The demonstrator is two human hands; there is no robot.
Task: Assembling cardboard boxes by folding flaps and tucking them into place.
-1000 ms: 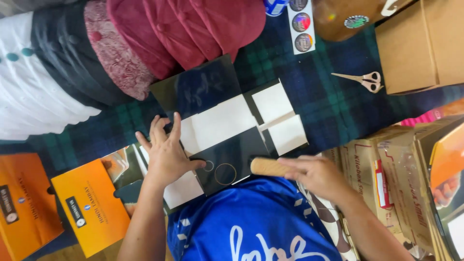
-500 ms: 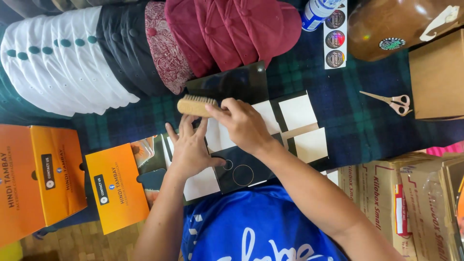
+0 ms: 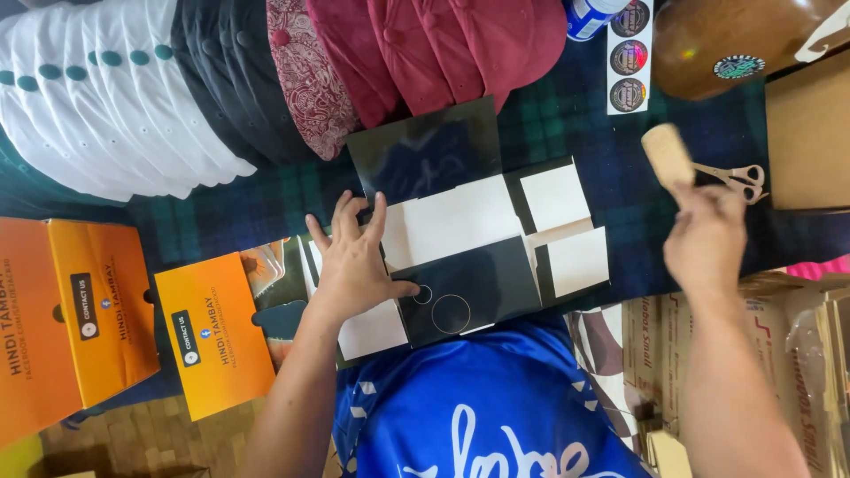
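The left hand (image 3: 354, 257) lies flat, fingers spread, on the left part of an unfolded black-and-white box blank (image 3: 469, 248) spread over the dark plaid tablecloth (image 3: 637, 168); the thumb points right, toward two thin circles printed on a black panel. The blank's long axis runs roughly from the near-left to the far-right of the table, with one glossy black flap pointing away from the person toward the row of caps and white flaps folded out on the right. The right hand (image 3: 706, 239) is raised well to the right of the blank, fingers closed around the lower end of a wooden brush (image 3: 668, 155); the brush's long axis stands nearly upright in the view, tilted slightly left, its free end pointing away from the person. Scissors (image 3: 735, 177) lie on the cloth just beside the brush. Beyond the blank sit stacked white caps (image 3: 97, 106) and maroon caps (image 3: 434, 44). Two orange boxes (image 3: 133, 319) rest at the left, and a sticker strip (image 3: 629, 55) lies at the far edge.
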